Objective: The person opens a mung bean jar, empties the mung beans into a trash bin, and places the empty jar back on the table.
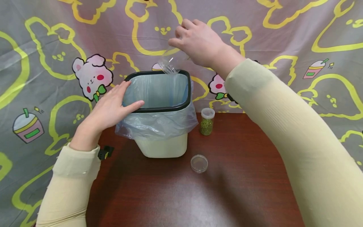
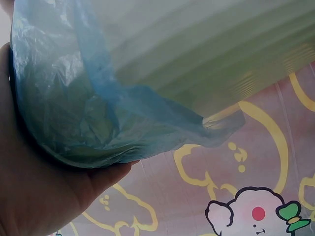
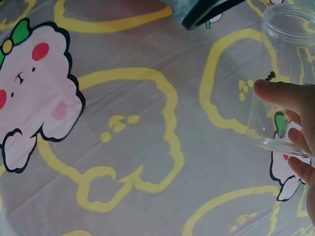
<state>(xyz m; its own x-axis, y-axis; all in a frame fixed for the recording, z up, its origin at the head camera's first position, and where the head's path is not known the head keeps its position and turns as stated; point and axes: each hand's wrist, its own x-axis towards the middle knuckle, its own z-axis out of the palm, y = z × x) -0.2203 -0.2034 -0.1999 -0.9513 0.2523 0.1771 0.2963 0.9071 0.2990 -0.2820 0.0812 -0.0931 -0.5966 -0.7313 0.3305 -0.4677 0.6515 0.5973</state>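
Note:
My right hand (image 1: 198, 44) holds a clear plastic jar (image 1: 170, 61) up at the bin's back rim, its mouth tipped down toward the opening. In the right wrist view, a few dark specks (image 3: 270, 76) show near the thumb on the otherwise see-through jar (image 3: 261, 115). My left hand (image 1: 109, 107) rests on the left corner of the bin's black rim (image 1: 167, 109), fingers and thumb spread and fairly straight. A thin bluish bag (image 1: 156, 126) lines the cream bin (image 1: 161, 148) and hangs over its outside. In the left wrist view, the hand (image 2: 49, 201) lies against that rim.
Right of the bin stands a small clear jar (image 1: 207, 124) of green beans with a whitish lid. In front of it, a round clear lid (image 1: 199, 163) lies on the dark red table (image 1: 170, 198). A cartoon-printed curtain (image 1: 161, 31) hangs close behind.

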